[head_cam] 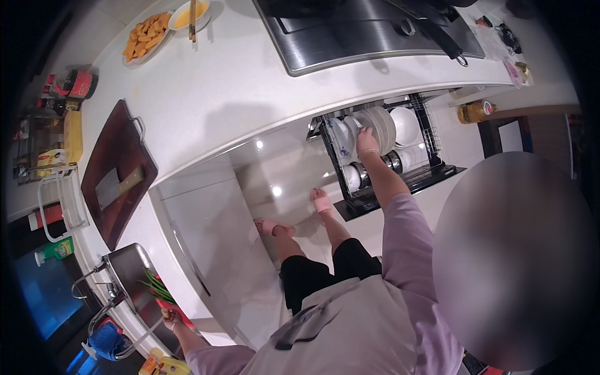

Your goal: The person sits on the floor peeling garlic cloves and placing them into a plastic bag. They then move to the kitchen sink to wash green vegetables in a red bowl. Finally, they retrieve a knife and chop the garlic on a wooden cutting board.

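Note:
My right hand (368,139) reaches down into a pull-out dish rack (341,176) below the counter. Its fingers close around the rim of a plate (354,129), among several plates standing on edge. A round white dish (406,126) stands to the right of them. Bowls (351,177) sit in the front row of the rack, under my forearm. Far off at the lower left, my left hand (171,319) is over the steel sink (133,267), beside a red basket (183,316) and long green vegetables (159,287). Something small and brownish shows at its fingertips, too small to identify.
A cleaver (115,186) lies on a dark wooden cutting board (124,154). A plate of orange chunks (146,38) and a bowl of yellow liquid (190,16) with chopsticks stand on the counter. A pan handle (440,40) overhangs the steel cooktop (323,56). An oil bottle (476,112) is at right.

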Tool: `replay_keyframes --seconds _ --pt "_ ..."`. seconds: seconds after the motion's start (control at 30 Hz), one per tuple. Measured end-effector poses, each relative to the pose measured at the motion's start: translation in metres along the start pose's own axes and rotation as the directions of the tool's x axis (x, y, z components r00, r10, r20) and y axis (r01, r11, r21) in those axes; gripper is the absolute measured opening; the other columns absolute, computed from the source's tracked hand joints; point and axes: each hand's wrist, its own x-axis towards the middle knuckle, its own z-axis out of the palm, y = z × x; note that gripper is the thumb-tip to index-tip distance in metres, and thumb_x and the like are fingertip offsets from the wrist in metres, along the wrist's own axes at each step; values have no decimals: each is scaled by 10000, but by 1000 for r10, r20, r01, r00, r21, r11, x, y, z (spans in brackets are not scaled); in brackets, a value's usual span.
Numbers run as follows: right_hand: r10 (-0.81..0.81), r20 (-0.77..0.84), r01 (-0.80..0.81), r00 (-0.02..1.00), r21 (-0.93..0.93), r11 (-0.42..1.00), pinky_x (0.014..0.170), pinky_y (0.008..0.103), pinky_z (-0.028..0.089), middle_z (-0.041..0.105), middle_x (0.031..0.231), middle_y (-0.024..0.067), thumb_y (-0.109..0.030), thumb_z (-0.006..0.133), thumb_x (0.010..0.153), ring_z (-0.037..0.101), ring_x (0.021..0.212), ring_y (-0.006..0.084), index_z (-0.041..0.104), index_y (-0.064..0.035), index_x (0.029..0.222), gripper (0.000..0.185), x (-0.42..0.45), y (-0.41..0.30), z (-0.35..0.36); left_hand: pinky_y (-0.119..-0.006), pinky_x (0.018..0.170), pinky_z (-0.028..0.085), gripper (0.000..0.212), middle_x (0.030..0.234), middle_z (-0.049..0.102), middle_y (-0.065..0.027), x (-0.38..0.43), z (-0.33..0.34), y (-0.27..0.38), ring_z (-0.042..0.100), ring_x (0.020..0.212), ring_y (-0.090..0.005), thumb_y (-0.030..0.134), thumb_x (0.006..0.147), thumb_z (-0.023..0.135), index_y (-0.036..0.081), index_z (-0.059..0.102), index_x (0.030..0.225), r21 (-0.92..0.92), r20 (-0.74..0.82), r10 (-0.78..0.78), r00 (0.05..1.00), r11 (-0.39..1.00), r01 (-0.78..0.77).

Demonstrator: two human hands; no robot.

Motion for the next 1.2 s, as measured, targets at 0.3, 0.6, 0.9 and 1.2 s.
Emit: replay_keyframes --seconds 0.3,0.6,0.9,1.2 --pt "28 61 -37 998 150 988 671 457 510 459 1092 229 -64 419 833 606 787 402 451 20 1046 231 -29 6 -44 -313 490 389 196 610 507 -34 -6 16 -6 453 523 -176 266 813 467 86 529 767 35 6 8 1000 999 -8" --pt "-107 45 92 993 250 964 670 451 475 535 827 253 -90 542 754 577 787 403 471 35 870 185 -109 74 -171 -311 460 361 188 584 468 -17 -1 15 -33 410 481 -166 285 798 489 100 519 775 -30 48 -12 999 999 13" --pt "-354 489 -334 797 846 416 377 322 524 584 819 156 -65 514 773 606 552 248 492 81 965 242 -107 -38 -305 -311 437 355 452 532 438 -27 8 27 -44 442 477 -192 532 853 289 128 446 724 -159 0 -39 999 986 38" --pt "-531 339 -267 777 941 209 454 307 531 595 799 118 -64 545 805 600 580 206 495 21 938 165 -52 -243 -267 -270 476 402 305 667 521 -54 25 -9 -7 453 514 -183 363 877 406 94 545 836 -468 -128 144 981 864 -188"
